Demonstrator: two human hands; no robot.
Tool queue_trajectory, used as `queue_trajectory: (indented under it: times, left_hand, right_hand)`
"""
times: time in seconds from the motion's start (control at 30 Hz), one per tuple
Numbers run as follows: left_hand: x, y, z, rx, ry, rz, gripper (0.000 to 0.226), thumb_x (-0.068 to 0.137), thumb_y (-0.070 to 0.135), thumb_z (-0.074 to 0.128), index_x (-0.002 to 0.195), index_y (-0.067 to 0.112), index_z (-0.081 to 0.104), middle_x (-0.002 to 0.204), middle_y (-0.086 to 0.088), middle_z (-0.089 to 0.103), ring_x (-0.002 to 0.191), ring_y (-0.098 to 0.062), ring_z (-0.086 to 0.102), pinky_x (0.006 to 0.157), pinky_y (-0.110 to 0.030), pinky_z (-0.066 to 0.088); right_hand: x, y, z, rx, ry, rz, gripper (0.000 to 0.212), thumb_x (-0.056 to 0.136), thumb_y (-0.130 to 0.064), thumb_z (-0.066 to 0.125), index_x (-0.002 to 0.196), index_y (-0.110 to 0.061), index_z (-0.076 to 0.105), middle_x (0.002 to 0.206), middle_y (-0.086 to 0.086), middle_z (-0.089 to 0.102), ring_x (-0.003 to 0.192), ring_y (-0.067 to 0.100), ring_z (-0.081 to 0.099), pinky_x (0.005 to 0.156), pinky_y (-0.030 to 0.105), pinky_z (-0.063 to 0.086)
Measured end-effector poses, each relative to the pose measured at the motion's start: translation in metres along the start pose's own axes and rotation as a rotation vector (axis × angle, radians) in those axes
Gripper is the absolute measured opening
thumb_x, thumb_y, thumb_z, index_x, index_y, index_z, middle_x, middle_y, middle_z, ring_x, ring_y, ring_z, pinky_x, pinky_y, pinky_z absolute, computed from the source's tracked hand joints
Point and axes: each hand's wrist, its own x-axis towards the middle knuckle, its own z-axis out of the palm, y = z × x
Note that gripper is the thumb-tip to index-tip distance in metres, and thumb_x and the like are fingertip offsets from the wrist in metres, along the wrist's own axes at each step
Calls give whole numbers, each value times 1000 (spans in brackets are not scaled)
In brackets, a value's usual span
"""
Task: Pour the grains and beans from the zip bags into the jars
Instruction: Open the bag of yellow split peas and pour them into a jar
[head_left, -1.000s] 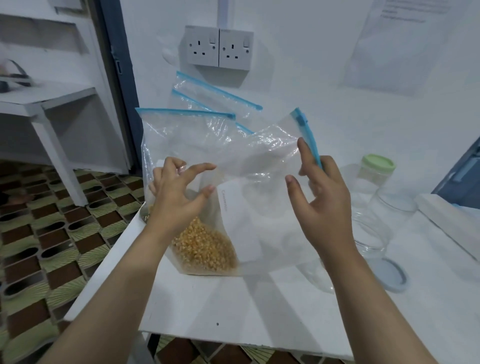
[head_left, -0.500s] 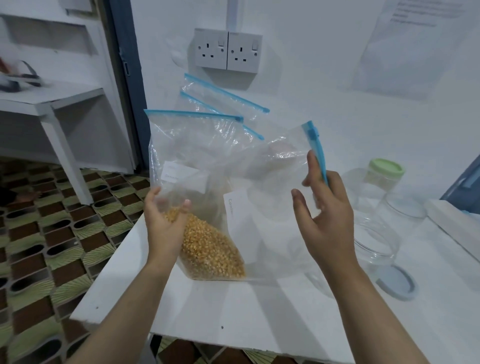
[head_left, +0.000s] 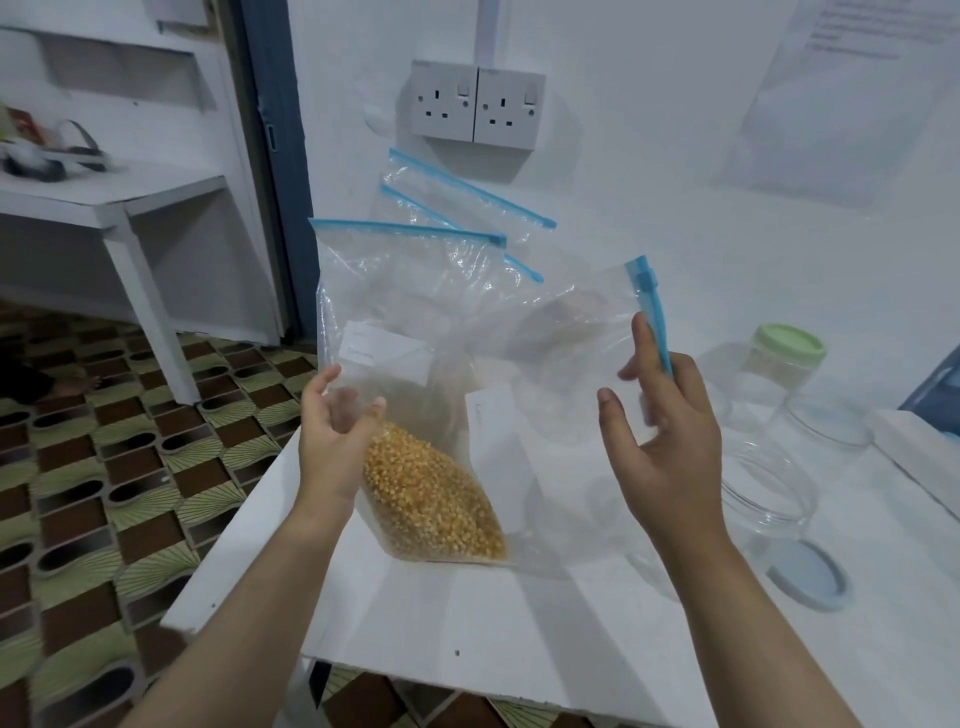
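Observation:
A zip bag of yellow corn stands on the white table, blue zip on top. My left hand is at its left side, palm up, fingers loosely spread and touching the plastic. My right hand holds a second, clear zip bag in the air by its blue zip end; its contents are hard to make out. An open glass jar stands right of my right hand, with a green-lidded jar behind it.
Two more zip bags lean on the wall under the sockets. A grey-blue lid lies near the open jar, and another clear jar stands further right. The table's left edge drops to a tiled floor.
My left hand has come off the upper part of the corn bag and dropped to its lower left side, palm turned up. My right hand keeps holding the clear bag's zip end.

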Motion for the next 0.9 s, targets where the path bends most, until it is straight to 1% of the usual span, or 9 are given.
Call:
queue_trajectory:
  times: [0.1, 0.17, 0.3, 0.37, 0.5, 0.6, 0.63, 0.73, 0.9]
  left_hand:
    - [6, 5, -5, -13, -31, 32, 42, 88, 11, 72, 116, 39, 60, 124, 6, 58, 124, -19, 54, 107, -46, 45]
    - [7, 9, -4, -40, -45, 39, 40, 88, 10, 71, 116, 37, 61, 127, 4, 59, 126, -19, 53, 109, -46, 44]
    - [0, 7, 0, 10, -66, 48, 45, 88, 19, 73, 123, 42, 57, 136, 18, 52, 135, -11, 42, 114, -44, 37]
    - [-4, 5, 3, 74, -62, 87, 51, 87, 24, 75, 131, 39, 53, 137, 22, 47, 135, -7, 40, 112, -38, 37]
    - [-7, 11, 16, 164, -17, 151, 64, 85, 24, 77, 141, 26, 46, 145, 12, 39, 133, -7, 38, 97, -12, 37]
    - [0, 20, 29, 174, 7, 238, 68, 82, 27, 79, 141, 26, 45, 141, 9, 39, 127, -7, 43, 102, -22, 41]
    - [3, 26, 35, 179, 23, 265, 68, 82, 27, 79, 140, 28, 45, 139, 9, 39, 121, -5, 45, 97, -20, 43]
    - [12, 54, 56, 147, 58, 343, 65, 83, 22, 78, 139, 24, 45, 136, 6, 42, 110, -5, 45, 75, 1, 37]
    - [32, 101, 85, 89, 49, 494, 67, 81, 26, 80, 139, 23, 45, 132, 10, 42, 104, 1, 45, 82, -1, 36]
  right_hand:
    - [-1, -2, 0, -4, -1, -2, 60, 90, -10, 60, 148, -9, 45, 100, 2, 52, 85, -9, 47, 78, 3, 36]
    - [-1, -3, 0, -14, 8, -7, 60, 90, -9, 59, 148, -8, 45, 100, 2, 52, 85, -9, 47, 78, 3, 37]
    - [0, -6, 0, -20, 19, -6, 60, 90, -10, 59, 148, -9, 45, 99, 1, 52, 83, -7, 47, 77, 3, 37]
    - [-1, -5, 0, -21, 19, 2, 60, 90, -10, 60, 148, -10, 45, 99, 0, 51, 83, -6, 47, 76, 4, 37]
    - [2, -5, -2, -15, 20, 43, 62, 92, -6, 64, 150, -16, 43, 101, -3, 49, 92, -1, 50, 79, 12, 44]
    - [11, -10, -8, 5, 42, 56, 64, 92, -2, 65, 149, -20, 44, 100, -4, 47, 91, 1, 50, 81, 12, 44]
    - [15, -12, -10, 16, 56, 58, 64, 92, -1, 65, 149, -20, 44, 99, -4, 47, 90, 0, 50, 81, 9, 42]
    - [31, -22, -20, 78, 118, 69, 63, 92, 1, 64, 148, -19, 44, 97, -2, 46, 84, -3, 50, 81, 6, 40]
    - [65, -27, -41, 126, 223, 96, 59, 95, -4, 61, 149, -19, 43, 102, 2, 48, 66, 4, 43, 69, 7, 39]
